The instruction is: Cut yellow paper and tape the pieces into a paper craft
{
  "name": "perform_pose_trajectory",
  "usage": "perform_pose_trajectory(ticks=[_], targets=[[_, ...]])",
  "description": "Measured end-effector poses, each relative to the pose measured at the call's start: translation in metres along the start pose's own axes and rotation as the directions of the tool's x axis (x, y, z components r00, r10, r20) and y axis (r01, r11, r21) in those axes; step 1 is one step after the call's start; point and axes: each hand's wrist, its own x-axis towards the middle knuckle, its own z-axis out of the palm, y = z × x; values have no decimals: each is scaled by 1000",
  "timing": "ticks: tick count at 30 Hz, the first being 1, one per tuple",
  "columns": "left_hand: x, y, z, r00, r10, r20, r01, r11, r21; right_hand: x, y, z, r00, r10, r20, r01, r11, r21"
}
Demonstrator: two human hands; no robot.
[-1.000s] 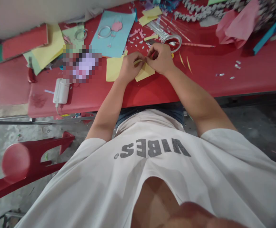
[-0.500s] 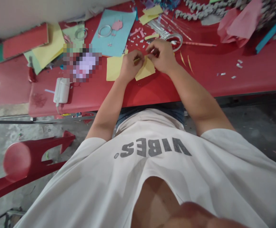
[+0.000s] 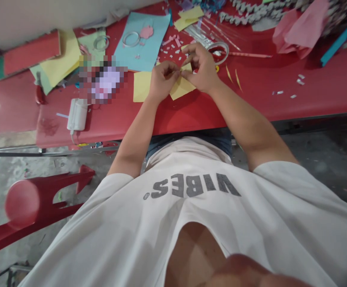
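Squarely between left hand [image 3: 163, 81] and right hand [image 3: 203, 69] is yellow paper [image 3: 182, 89], pinched by both.

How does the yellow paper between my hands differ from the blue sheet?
The yellow paper is smaller than the blue sheet. Your left hand and right hand are at the yellow paper, not the blue sheet. A silver ring rests on the blue sheet, none on the yellow paper. Both share the red table.

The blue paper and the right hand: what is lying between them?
In the head view, small pink and white paper scraps lie between the blue paper and the right hand.
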Motion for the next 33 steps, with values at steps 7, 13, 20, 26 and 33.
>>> perform_pose_trajectory(ticks=[7, 13, 20, 26, 33], targets=[[1, 2, -1, 998, -60, 10, 60, 998, 25, -2, -10, 1, 999, -36, -26, 35, 999, -4], [1, 0, 1, 999, -34, -13, 34, 999, -8, -2, -14, 3, 998, -55, -16, 54, 998, -37], [1, 3, 0, 999, -48, 7, 48, 996, -75, 0, -13, 4, 1000, 9, -13, -10, 997, -80], [1, 5, -3, 995, -87, 46, 82, 992, 93, 0, -9, 3, 1000, 25, -1, -25, 991, -135], [2, 12, -5, 993, -99, 69, 84, 978, 192, 0, -12, 3, 998, 46, -49, -52, 990, -135]])
